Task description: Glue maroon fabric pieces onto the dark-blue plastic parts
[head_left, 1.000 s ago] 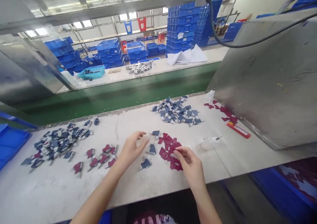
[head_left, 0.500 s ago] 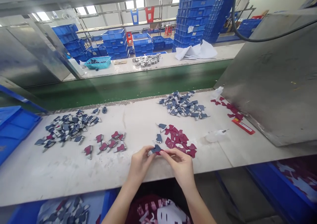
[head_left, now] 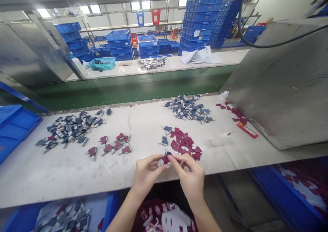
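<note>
Between my fingertips, over the table's near edge, is a small navy, maroon and white piece [head_left: 166, 159]. My left hand [head_left: 148, 171] pinches its left side, and my right hand [head_left: 188, 170] grips its right side with thumb and fingers. Just beyond my right hand lies a pile of maroon cut pieces [head_left: 182, 141]. Two navy-and-white pieces [head_left: 164, 140] rest left of that pile. Farther back is a heap of navy-and-white pieces [head_left: 189, 108]. To the left, several maroon-topped pieces [head_left: 117, 145] lie apart from a larger navy-and-white heap [head_left: 73, 127].
A clear plastic bottle with a thin tip [head_left: 221, 138] lies at right, near a red-and-orange strip [head_left: 247, 130]. A metal panel [head_left: 284, 88] bounds the right side. Blue bins stand at left [head_left: 17, 127] and below the table edge [head_left: 112, 204]. A green belt [head_left: 143, 85] runs behind.
The held piece has turned, with more maroon now showing and the navy part at its top. Both hands remain on it, and the camera view has shifted slightly.
</note>
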Action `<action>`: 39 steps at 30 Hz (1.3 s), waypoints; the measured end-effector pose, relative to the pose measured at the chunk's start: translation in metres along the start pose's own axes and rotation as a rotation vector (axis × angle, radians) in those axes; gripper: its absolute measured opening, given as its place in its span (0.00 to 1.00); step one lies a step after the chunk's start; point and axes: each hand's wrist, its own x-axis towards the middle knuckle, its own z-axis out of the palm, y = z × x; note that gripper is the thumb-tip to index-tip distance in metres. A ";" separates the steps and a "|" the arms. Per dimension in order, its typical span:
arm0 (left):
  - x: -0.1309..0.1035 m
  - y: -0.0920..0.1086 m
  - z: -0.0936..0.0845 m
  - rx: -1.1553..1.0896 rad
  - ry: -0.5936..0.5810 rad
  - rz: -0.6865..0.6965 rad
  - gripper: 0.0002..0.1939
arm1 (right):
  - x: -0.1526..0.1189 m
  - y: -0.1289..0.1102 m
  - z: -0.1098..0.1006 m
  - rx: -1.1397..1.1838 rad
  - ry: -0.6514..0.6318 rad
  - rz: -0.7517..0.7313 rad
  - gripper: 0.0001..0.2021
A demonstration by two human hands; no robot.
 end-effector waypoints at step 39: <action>-0.017 0.022 0.007 -0.257 -0.005 -0.131 0.12 | -0.007 0.007 -0.010 0.180 -0.183 -0.075 0.06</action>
